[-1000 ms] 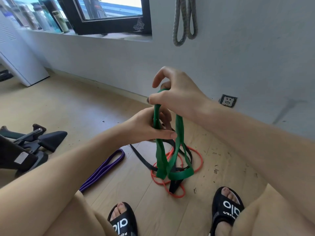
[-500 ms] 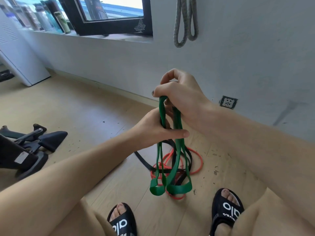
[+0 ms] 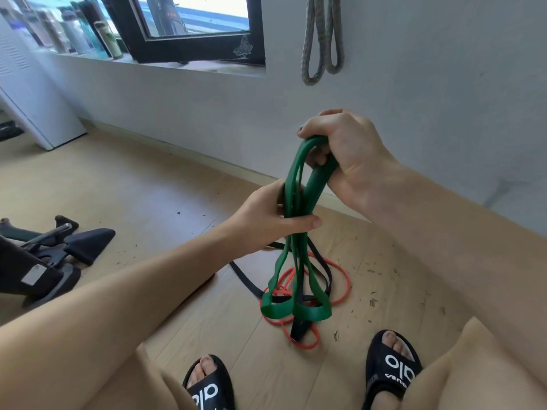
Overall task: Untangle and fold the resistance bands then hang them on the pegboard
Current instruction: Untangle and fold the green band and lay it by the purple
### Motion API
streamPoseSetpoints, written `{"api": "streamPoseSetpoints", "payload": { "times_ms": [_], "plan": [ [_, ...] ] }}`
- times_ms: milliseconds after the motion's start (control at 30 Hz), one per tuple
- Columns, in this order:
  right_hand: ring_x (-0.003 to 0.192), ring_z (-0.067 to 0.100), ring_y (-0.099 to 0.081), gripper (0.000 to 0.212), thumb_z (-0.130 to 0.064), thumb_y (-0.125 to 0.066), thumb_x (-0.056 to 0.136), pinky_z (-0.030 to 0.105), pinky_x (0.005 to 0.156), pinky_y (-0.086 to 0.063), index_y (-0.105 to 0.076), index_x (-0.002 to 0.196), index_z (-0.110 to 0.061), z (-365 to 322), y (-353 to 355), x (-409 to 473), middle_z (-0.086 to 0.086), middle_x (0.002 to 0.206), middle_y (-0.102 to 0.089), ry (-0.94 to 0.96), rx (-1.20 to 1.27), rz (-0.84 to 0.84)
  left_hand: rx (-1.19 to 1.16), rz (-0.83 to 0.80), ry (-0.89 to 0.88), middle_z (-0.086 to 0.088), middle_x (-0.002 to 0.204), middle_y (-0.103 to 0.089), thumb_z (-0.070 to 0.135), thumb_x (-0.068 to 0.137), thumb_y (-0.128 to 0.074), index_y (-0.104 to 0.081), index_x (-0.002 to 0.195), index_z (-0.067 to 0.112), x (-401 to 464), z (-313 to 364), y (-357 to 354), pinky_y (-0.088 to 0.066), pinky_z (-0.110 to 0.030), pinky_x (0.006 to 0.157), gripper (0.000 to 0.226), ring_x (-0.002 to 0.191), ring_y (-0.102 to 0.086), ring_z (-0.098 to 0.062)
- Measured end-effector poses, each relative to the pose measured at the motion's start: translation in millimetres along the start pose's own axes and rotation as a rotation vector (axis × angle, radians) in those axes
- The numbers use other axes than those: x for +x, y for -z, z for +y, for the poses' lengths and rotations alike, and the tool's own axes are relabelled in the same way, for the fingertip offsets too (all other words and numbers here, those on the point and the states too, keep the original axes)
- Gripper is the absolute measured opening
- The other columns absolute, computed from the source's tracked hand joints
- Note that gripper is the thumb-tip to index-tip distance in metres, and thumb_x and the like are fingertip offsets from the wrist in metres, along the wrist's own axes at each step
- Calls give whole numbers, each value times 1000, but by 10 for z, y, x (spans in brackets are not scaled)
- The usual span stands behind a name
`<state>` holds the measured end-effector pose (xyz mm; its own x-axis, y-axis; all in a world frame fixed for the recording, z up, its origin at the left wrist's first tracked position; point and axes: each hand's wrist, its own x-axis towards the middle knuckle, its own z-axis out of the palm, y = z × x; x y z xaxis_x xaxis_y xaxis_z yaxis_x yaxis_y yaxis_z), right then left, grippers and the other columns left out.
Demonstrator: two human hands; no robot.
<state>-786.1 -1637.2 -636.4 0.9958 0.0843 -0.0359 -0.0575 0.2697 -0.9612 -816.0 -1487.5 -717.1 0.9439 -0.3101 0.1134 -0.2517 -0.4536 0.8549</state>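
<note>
A green resistance band [image 3: 296,261] hangs folded into several strands in front of me. My right hand [image 3: 349,155] grips its upper loops, fingers curled through them. Lower down, my left hand [image 3: 266,214] holds the gathered strands, thumb stretched across the front. The band's bottom loops dangle just above the floor. Beneath them a red band [image 3: 340,285] and a black band [image 3: 245,279] lie tangled together on the wooden floor. A grey band [image 3: 322,39] hangs folded on the wall above.
My feet in black sandals [image 3: 390,368] stand close to the tangle. Black exercise equipment [image 3: 44,261] sits on the floor at the left. A window sill [image 3: 88,54] carries bottles, and a white unit [image 3: 32,99] stands at the far left.
My right hand has risen with the green band's top loops, and the strands hang longer. My left hand stays around the strands. The purple band on the floor is now hidden behind my left arm.
</note>
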Motion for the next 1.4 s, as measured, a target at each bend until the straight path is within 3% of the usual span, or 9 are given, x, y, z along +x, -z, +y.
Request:
{"api": "streamPoseSetpoints", "payload": {
  "times_ms": [267,433,567,700,767,900,1000,1133,1400],
  "plan": [
    [49,15,-39,17,8,-63,78,27,48,-39,-55,89,-2,-76,159,166,6,63,-46,0,199,78,152,-47,-21,-2,95,-65,28,88,-76,-59,111,18,-6,-117,-1,-60,-46,85,30,90,-70,-22],
    [60,17,-52,8,-9,-64,80,34,70,-52,-56,79,-11,-26,557,340,3,63,-44,-130,-41,-15,33,-46,44,-2,94,-69,38,87,-74,-60,107,16,-4,-73,179,-61,-54,86,32,91,-76,-22],
    [88,24,-62,6,-13,-56,93,43,89,-59,-53,97,-10,96,721,298,10,91,-58,-317,-450,-141,59,-17,43,-10,90,-68,40,83,-78,-63,106,11,-14,-11,349,-59,-56,86,40,84,-74,-26],
    [96,13,-61,30,-14,-59,93,25,82,-48,-56,122,-19,94,486,174,-1,107,-64,225,-924,34,249,-112,30,17,81,-68,38,88,-76,-61,96,40,-38,-6,395,-59,-38,78,17,78,-71,-11],
    [100,11,-62,28,-17,-54,98,21,85,-47,-60,125,-21,77,244,32,-3,111,-67,489,-916,-105,329,-119,3,14,81,-67,36,89,-76,-61,98,37,-22,12,382,-57,-35,75,18,77,-68,-10],
    [107,20,-61,37,-43,-33,107,43,97,-46,-57,128,-25,396,-38,-130,2,117,-68,352,-1172,-550,306,-110,-7,16,71,-67,20,86,-77,-62,81,32,-45,47,331,-51,-25,64,20,67,-61,0],
    [101,19,-63,59,-71,-22,95,48,94,-50,-54,123,-31,533,-22,-89,-1,110,-67,188,-1131,-533,337,-124,-9,18,71,-66,27,85,-77,-61,75,37,-97,56,377,-46,-18,62,21,65,-60,-1],
    [98,20,-63,52,-68,-37,98,42,89,-52,-57,122,-27,476,-53,-16,1,107,-67,188,-1124,-442,305,-106,-16,21,57,-59,21,84,-80,-58,75,31,-117,12,444,-42,-13,59,25,56,-53,1],
    [49,0,-57,35,-57,-68,90,26,60,-47,-64,98,-23,172,3,54,-10,59,-62,246,-667,-196,372,-203,40,1,92,-65,29,83,-74,-50,92,40,-206,-364,497,-59,-47,84,28,86,-67,-21]
  ]
}}
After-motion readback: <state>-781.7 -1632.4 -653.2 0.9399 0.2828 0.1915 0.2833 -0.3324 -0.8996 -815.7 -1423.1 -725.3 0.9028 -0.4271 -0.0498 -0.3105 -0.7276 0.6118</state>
